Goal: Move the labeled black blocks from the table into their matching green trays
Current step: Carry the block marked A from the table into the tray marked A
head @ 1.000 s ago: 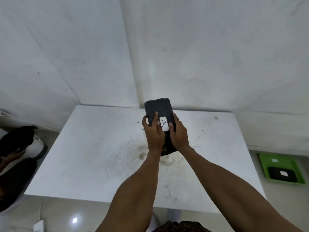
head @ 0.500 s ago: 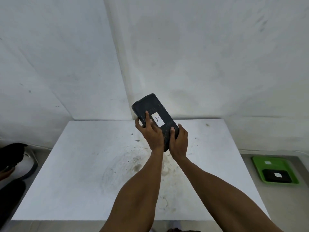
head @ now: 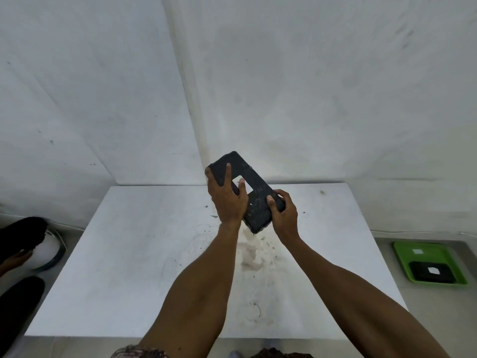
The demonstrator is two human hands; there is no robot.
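A long black block [head: 254, 195] with a white label is held in the air above the far middle of the white table [head: 134, 267]. It is tilted, its top end leaning left. My left hand [head: 227, 200] grips its upper left side, with fingers partly over the label. My right hand [head: 282, 213] grips its lower right end. On the floor at the right lies a green tray [head: 405, 251] with a white label, holding another black block [head: 431, 273] with a white label.
White walls meet in a corner behind the table. At the left, on the floor, there are dark shapes [head: 18, 239], a white round object [head: 47, 251] and part of another person's hand [head: 15, 258]. The tabletop is stained near its middle.
Both hands have lifted the block and tilted it further, its top swinging left. My left fingers now cover part of the label. The view has shifted, so the tray appears lower right.
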